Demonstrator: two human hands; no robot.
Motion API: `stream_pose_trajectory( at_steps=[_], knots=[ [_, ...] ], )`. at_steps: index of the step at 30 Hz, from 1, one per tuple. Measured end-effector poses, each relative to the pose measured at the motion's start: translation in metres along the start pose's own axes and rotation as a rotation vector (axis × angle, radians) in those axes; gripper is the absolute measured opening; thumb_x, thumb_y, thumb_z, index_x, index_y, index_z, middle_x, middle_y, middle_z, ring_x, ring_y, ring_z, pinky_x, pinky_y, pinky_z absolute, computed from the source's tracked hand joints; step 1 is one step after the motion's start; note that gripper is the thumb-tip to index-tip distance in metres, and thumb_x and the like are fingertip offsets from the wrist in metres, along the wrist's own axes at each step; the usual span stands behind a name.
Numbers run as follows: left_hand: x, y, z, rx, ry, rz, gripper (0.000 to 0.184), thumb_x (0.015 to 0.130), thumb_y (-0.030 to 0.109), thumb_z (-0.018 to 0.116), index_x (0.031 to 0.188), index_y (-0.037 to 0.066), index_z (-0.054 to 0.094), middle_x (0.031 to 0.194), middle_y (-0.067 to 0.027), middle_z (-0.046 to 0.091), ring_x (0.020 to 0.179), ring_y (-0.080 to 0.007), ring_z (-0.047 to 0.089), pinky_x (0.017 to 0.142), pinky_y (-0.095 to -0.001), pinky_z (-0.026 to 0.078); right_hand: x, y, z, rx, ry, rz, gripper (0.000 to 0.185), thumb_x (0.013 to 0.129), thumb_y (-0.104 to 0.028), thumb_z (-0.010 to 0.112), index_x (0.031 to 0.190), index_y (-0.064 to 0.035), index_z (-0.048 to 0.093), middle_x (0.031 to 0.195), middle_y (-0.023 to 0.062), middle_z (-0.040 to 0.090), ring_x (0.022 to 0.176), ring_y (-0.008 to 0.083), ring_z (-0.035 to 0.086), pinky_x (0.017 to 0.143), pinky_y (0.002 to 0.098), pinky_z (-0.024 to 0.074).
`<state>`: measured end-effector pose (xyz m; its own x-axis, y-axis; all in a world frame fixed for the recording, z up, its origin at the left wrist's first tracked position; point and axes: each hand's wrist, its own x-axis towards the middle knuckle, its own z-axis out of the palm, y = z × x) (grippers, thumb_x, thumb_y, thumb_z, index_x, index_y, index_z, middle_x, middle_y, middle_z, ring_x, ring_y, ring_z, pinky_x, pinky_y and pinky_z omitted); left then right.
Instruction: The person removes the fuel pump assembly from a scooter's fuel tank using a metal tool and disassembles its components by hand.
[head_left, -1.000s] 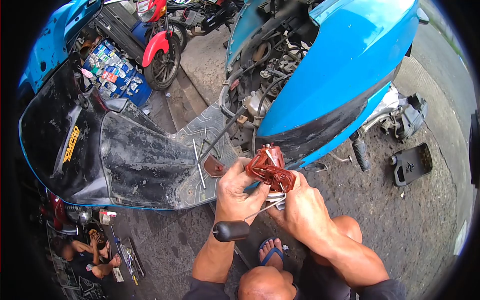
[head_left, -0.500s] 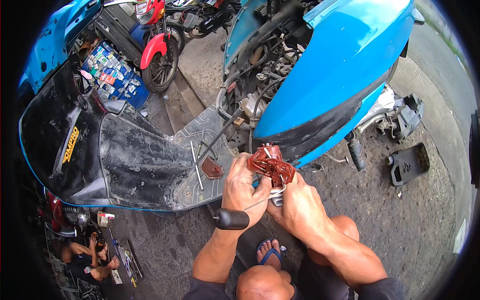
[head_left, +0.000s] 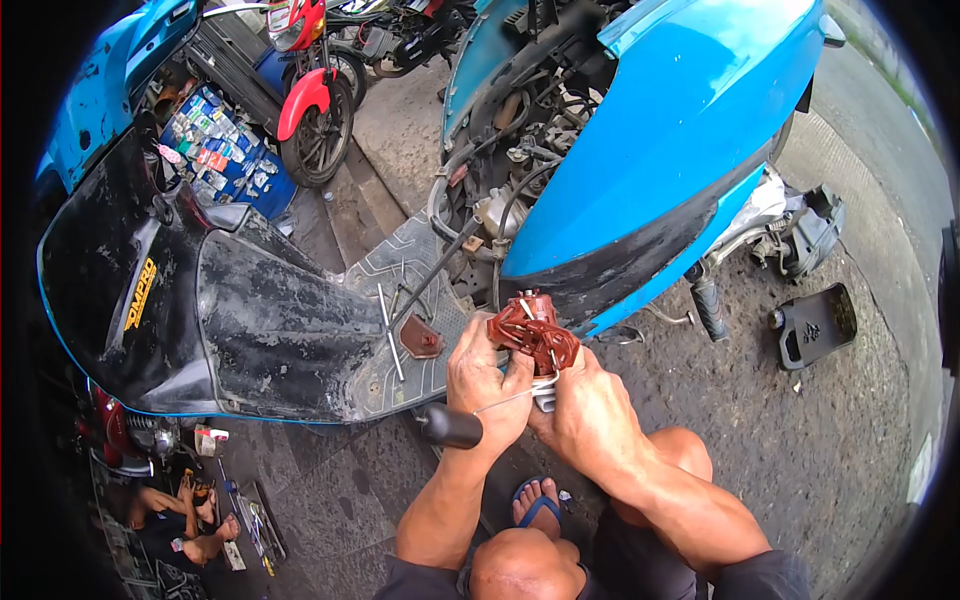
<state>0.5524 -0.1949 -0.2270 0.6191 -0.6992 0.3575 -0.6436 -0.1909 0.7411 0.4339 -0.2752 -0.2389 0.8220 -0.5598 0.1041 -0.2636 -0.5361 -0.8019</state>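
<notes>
Both hands grip a reddish-brown plastic part [head_left: 535, 335] in front of my knees. My left hand [head_left: 487, 385] closes round its left side, and my right hand [head_left: 597, 405] is wrapped round its lower right side. A thin metal rod with a black cylindrical end [head_left: 452, 427] runs out from the part across my left hand. Just beyond my hands stands the blue body panel [head_left: 660, 150] of a scooter. On the scooter's grey footboard [head_left: 400, 270] lie a brown triangular piece [head_left: 421, 338] and a thin metal rod [head_left: 390, 331].
A black tray [head_left: 817, 327] with small parts lies on the ground at right. A tool tray [head_left: 262, 522] is at lower left, beside a seated person [head_left: 165, 520]. Behind stand a red motorcycle [head_left: 308, 105] and a blue drum [head_left: 226, 160].
The brown part has shifted slightly left with both hands. The black-ended rod has moved left and up. The seated person's hands have moved a little.
</notes>
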Motion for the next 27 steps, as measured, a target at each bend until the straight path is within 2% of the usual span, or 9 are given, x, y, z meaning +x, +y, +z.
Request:
stream_pose_trajectory(
  at_steps=[4,6,7,11,16,17,21,24,27],
  knots=[
    [-0.004,-0.010,0.003,-0.095,0.003,0.051,0.014,0.095,0.010,0.066,0.106,0.001,0.062,0.099,-0.0129,0.063,0.093,-0.0274,0.065,0.082,-0.0376,0.051,-0.005,0.002,0.001,0.126,0.033,0.018,0.055,0.078,-0.016,0.080,0.119,0.0074,0.052,0.107,0.0324,0.064,0.087,0.0496,0.069,0.075,0.0532,0.0576],
    [-0.016,-0.025,0.013,-0.780,0.215,-0.045,0.011,0.100,0.010,0.061,0.108,0.002,0.059,0.108,-0.0104,0.061,0.098,-0.0191,0.063,0.087,-0.0327,0.050,-0.005,0.005,0.000,0.206,0.030,-0.002,0.056,0.077,-0.014,0.080,0.123,0.0053,0.055,0.110,0.0298,0.065,0.091,0.0478,0.069,0.079,0.0518,0.0575],
    [-0.019,-0.038,0.014,-0.762,0.213,0.023,0.011,0.103,0.009,0.056,0.112,0.003,0.054,0.115,-0.0100,0.059,0.103,-0.0149,0.060,0.092,-0.0291,0.048,-0.006,0.004,-0.003,0.261,0.032,-0.029,0.055,0.076,-0.013,0.079,0.125,0.0016,0.058,0.111,0.0269,0.065,0.094,0.0457,0.069,0.082,0.0503,0.0571],
    [-0.029,-0.029,0.019,-1.087,0.277,-0.144,0.013,0.104,0.007,0.055,0.115,0.004,0.051,0.115,-0.0114,0.060,0.103,-0.0154,0.061,0.095,-0.0299,0.050,-0.008,0.007,0.003,0.308,0.037,-0.065,0.050,0.075,-0.011,0.078,0.122,-0.0028,0.063,0.108,0.0211,0.068,0.097,0.0406,0.069,0.084,0.0463,0.0566],
    [-0.030,-0.035,0.014,-0.924,0.205,-0.007,0.014,0.100,0.008,0.059,0.112,0.002,0.054,0.118,-0.0142,0.060,0.108,-0.0215,0.064,0.099,-0.0370,0.052,-0.007,0.002,0.001,0.479,0.047,0.047,0.041,0.079,-0.011,0.077,0.115,0.0006,0.065,0.101,0.0170,0.071,0.090,0.0275,0.070,0.081,0.0394,0.0548],
    [-0.032,-0.031,0.013,-0.855,0.205,0.016,0.015,0.099,0.007,0.059,0.111,0.000,0.055,0.118,-0.0145,0.060,0.110,-0.0217,0.063,0.101,-0.0368,0.050,-0.006,0.012,0.003,0.472,0.011,0.018,0.036,0.085,-0.007,0.076,0.117,0.0000,0.063,0.104,0.0073,0.069,0.095,0.0155,0.064,0.085,0.0327,0.0515],
    [-0.034,-0.027,0.007,-0.589,0.325,0.103,0.017,0.095,0.004,0.057,0.110,-0.003,0.057,0.119,-0.0147,0.059,0.114,-0.0219,0.061,0.105,-0.0370,0.046,-0.011,0.012,0.003,0.510,0.041,0.158,0.040,0.084,-0.004,0.076,0.120,-0.0003,0.060,0.109,0.0063,0.069,0.100,0.0147,0.063,0.090,0.0316,0.0498],
    [-0.058,-0.049,0.012,-0.809,0.407,-0.239,0.034,0.101,0.026,0.051,0.116,-0.003,0.058,0.115,-0.0125,0.059,0.115,-0.0221,0.056,0.102,-0.0363,0.045,-0.013,0.005,0.003,0.580,0.080,0.268,0.046,0.083,-0.006,0.079,0.123,-0.0016,0.058,0.114,0.0061,0.068,0.104,0.0147,0.063,0.096,0.0318,0.0488],
    [-0.060,-0.049,0.031,-1.323,0.155,-0.601,0.057,0.106,0.048,0.040,0.130,-0.002,0.055,0.123,-0.0139,0.064,0.117,-0.0247,0.060,0.104,-0.0388,0.046,-0.017,0.015,0.013,0.548,0.097,0.101,0.046,0.087,-0.012,0.078,0.127,0.0011,0.060,0.118,0.0132,0.070,0.109,0.0212,0.066,0.094,0.0372,0.0528]
  ],
)
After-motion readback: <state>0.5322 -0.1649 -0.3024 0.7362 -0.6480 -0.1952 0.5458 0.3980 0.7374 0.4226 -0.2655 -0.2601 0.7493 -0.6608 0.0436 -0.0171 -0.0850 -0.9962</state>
